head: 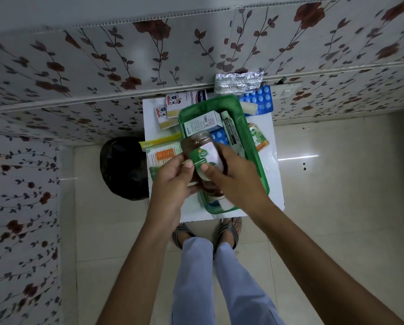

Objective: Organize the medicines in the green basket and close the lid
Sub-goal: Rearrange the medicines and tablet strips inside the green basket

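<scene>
A brown bottle (202, 160) with a green label is held by both hands above the near half of the green basket (255, 146), which stands on the white counter (275, 146). The left hand (170, 181) is closed on its lower left side, and the right hand (234, 177) is clamped on its right side, thumb on the label. Inside the basket a white box (202, 123), a Cipladine tube (230, 131) and a blue blister strip (219, 137) are already laid. The bottle is probably best laid flat along the free near part, so that the lid can later be shut. A lid cannot be made out. The foil strip (237, 82) and plasters (170, 109) are not yet packed.
</scene>
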